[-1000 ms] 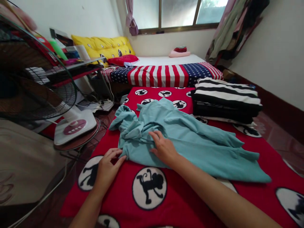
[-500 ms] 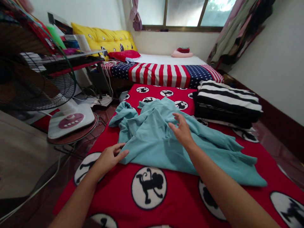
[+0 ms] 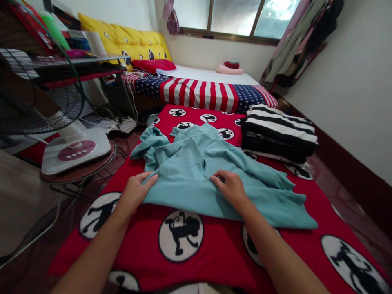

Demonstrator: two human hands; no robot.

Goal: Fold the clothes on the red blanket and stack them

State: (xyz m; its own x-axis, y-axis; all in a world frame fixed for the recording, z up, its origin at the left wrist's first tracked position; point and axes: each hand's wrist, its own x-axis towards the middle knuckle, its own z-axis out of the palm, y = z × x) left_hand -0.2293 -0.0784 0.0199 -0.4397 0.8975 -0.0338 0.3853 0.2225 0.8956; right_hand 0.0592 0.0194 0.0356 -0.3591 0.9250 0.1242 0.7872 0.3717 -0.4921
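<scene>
A light teal long-sleeved shirt (image 3: 190, 192) lies spread and partly rumpled across a red blanket with monkey prints. Its near edge is fairly straight, while one sleeve is bunched at the left. My left hand (image 3: 136, 192) pinches the shirt's left edge between thumb and fingers. Near the middle of the shirt, my right hand (image 3: 231, 188) has its thumb and fingers closed on the cloth. Both hands touch the same garment, and the fabric under the right fingertips is partly hidden.
A folded clothes stack (image 3: 278, 132), striped on top, sits on the blanket (image 3: 214, 261) at the right. A fan base (image 3: 76, 149) rests on a round stool at the left. Behind stands a bed with a stars-and-stripes cover (image 3: 199, 94); clothes (image 3: 303, 45) hang at the upper right.
My right hand has come down and nearer, from open above the shirt to closed on its cloth. My left hand has closed on the left edge. The view has shifted slightly.
</scene>
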